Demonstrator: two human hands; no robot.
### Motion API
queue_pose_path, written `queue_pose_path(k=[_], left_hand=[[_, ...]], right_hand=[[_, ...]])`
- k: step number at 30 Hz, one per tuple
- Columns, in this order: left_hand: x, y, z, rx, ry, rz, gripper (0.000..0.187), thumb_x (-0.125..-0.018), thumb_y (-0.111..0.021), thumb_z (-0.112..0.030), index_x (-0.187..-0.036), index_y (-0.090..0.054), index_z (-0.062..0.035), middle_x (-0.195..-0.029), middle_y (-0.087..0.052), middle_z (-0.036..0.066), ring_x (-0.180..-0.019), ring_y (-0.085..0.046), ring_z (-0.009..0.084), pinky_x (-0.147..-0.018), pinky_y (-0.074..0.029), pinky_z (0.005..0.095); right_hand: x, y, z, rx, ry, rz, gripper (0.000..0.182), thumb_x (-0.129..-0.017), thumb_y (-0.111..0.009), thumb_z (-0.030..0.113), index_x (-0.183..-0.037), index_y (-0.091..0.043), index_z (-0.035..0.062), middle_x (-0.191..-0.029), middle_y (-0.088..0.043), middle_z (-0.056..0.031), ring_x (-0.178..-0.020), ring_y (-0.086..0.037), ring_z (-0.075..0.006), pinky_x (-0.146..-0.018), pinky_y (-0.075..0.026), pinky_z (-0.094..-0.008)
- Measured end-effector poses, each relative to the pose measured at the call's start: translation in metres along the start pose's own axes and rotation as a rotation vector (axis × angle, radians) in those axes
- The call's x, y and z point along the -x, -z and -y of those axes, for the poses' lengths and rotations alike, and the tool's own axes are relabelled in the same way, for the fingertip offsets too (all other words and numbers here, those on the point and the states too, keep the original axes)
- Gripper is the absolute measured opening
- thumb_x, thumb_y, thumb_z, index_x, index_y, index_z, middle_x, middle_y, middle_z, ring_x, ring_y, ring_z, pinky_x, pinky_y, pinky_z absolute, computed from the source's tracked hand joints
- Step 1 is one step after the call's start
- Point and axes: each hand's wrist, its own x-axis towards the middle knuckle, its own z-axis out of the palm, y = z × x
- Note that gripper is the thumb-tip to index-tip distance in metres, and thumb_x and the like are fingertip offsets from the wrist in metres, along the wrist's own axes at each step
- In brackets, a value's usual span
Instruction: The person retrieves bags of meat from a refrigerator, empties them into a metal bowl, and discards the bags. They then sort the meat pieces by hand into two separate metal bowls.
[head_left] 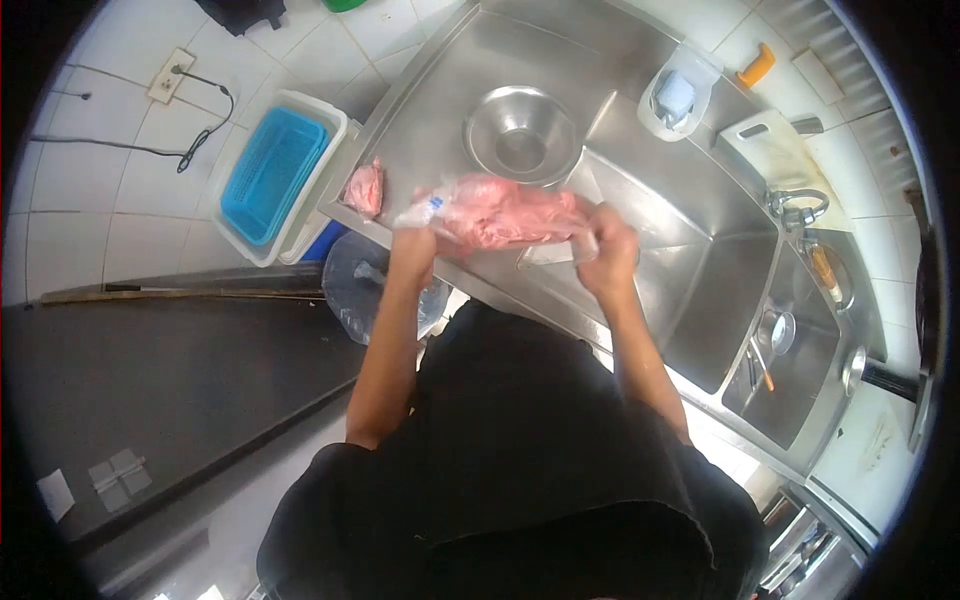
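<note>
A clear plastic bag of pink raw meat (510,213) hangs between my two hands over the front edge of the steel counter. My left hand (412,248) is closed on the bag's left end, near a blue mark on the plastic. At the other end, my right hand (608,250) grips the bag's right edge. Just behind the bag stands a round steel bowl (520,140) with nothing visible in it. A smaller piece of pink meat (366,188), seemingly in plastic, lies on the counter's left corner.
Steel sink basins (650,240) are to the right, with a faucet (800,205) at the far right and utensils in the small basin. Blue basket (275,175) in a white tub stands left. Below it is a plastic-lined bin (350,285). A cutting board (770,150) leans at the back.
</note>
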Motion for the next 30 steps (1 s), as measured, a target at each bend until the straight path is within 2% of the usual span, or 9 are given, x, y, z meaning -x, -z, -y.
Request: queue_pose_path(k=[5, 8, 11, 14, 15, 19, 23, 26, 30], left_hand=[[-0.094, -0.028, -0.049, 0.191, -0.211, 0.337, 0.036, -0.104, -0.047, -0.019, -0.137, -0.048, -0.0061, -0.126, -0.060, 0.008, -0.114, -0.060, 0.0208, -0.087, -0.056, 0.0373], [-0.173, -0.059, -0.066, 0.262, -0.428, 0.445, 0.043, -0.102, -0.051, -0.030, -0.138, -0.047, -0.0066, -0.134, -0.056, 0.009, -0.118, -0.057, 0.0225, -0.098, -0.049, 0.0400], [-0.221, -0.076, -0.084, 0.222, -0.497, 0.556, 0.038, -0.101, -0.055, -0.025, -0.133, -0.054, -0.0052, -0.131, -0.059, 0.008, -0.114, -0.059, 0.0212, -0.098, -0.049, 0.0372], [-0.251, -0.079, -0.073, 0.122, -0.424, 0.572, 0.030, -0.099, -0.057, -0.019, -0.124, -0.062, -0.0034, -0.122, -0.064, 0.009, -0.107, -0.061, 0.0212, -0.097, -0.049, 0.0380], [-0.283, -0.072, -0.049, 0.089, -0.457, 0.554, 0.022, -0.096, -0.058, -0.012, -0.113, -0.069, -0.0019, -0.108, -0.070, 0.008, -0.096, -0.065, 0.0188, -0.090, -0.051, 0.0325], [-0.266, -0.061, -0.030, -0.768, -0.382, 0.562, 0.034, -0.093, -0.061, -0.013, -0.124, -0.062, -0.0010, -0.120, -0.067, 0.011, -0.108, -0.063, 0.0190, -0.094, -0.047, 0.0305], [-0.267, -0.045, 0.000, -0.794, -0.455, 0.419, 0.047, -0.093, -0.062, -0.020, -0.136, -0.053, -0.0035, -0.122, -0.066, 0.012, -0.114, -0.060, 0.0223, -0.101, -0.043, 0.0301], [-0.228, -0.060, -0.045, -0.788, -0.368, 0.163, 0.045, -0.096, -0.060, -0.021, -0.136, -0.053, -0.0031, -0.124, -0.065, 0.011, -0.116, -0.059, 0.0224, -0.102, -0.042, 0.0294], [-0.225, -0.065, -0.079, -0.288, -0.402, 0.354, 0.032, -0.101, -0.049, -0.018, -0.128, -0.059, -0.0019, -0.127, -0.061, 0.013, -0.112, -0.059, 0.0200, -0.098, -0.047, 0.0336]], right_hand=[[-0.084, 0.009, 0.024, -0.427, 0.016, -0.156, 0.029, -0.091, -0.062, 0.007, -0.070, -0.041, 0.0059, -0.072, -0.062, -0.0066, -0.069, -0.058, -0.0109, -0.067, -0.052, -0.0289], [-0.138, -0.006, -0.010, -0.618, -0.163, -0.142, 0.025, -0.092, -0.061, 0.004, -0.074, -0.044, 0.0081, -0.073, -0.057, -0.0036, -0.069, -0.059, -0.0140, -0.067, -0.054, -0.0298], [-0.178, -0.034, -0.060, -0.760, -0.388, -0.106, 0.005, -0.090, -0.052, -0.001, -0.093, -0.050, 0.0036, -0.092, -0.063, -0.0089, -0.085, -0.064, -0.0187, -0.071, -0.053, -0.0302], [-0.209, -0.044, -0.092, -0.579, -0.531, -0.019, 0.016, -0.090, -0.046, -0.002, -0.105, -0.051, -0.0016, -0.099, -0.061, -0.0124, -0.089, -0.065, -0.0228, -0.075, -0.056, -0.0348], [-0.215, -0.049, -0.105, -0.615, -0.556, -0.036, 0.009, -0.089, -0.048, -0.001, -0.097, -0.051, 0.0004, -0.093, -0.060, -0.0106, -0.083, -0.064, -0.0218, -0.069, -0.055, -0.0356], [-0.241, -0.050, -0.136, -0.596, -0.555, -0.008, 0.005, -0.085, -0.050, -0.001, -0.085, -0.052, 0.0038, -0.084, -0.059, -0.0080, -0.071, -0.061, -0.0201, -0.059, -0.054, -0.0367], [-0.247, -0.034, -0.116, -0.483, -0.514, 0.229, 0.036, -0.084, -0.041, -0.004, -0.119, -0.051, -0.0062, -0.107, -0.060, -0.0157, -0.097, -0.065, -0.0280, -0.081, -0.057, -0.0396], [-0.243, -0.024, -0.081, -0.637, -0.475, 0.042, 0.030, -0.088, -0.044, -0.002, -0.116, -0.053, -0.0045, -0.107, -0.061, -0.0129, -0.096, -0.064, -0.0254, -0.082, -0.056, -0.0385], [-0.263, -0.011, -0.061, -0.694, -0.279, 0.019, 0.006, -0.090, -0.056, 0.004, -0.096, -0.058, 0.0029, -0.091, -0.064, -0.0046, -0.086, -0.064, -0.0182, -0.077, -0.054, -0.0313]])
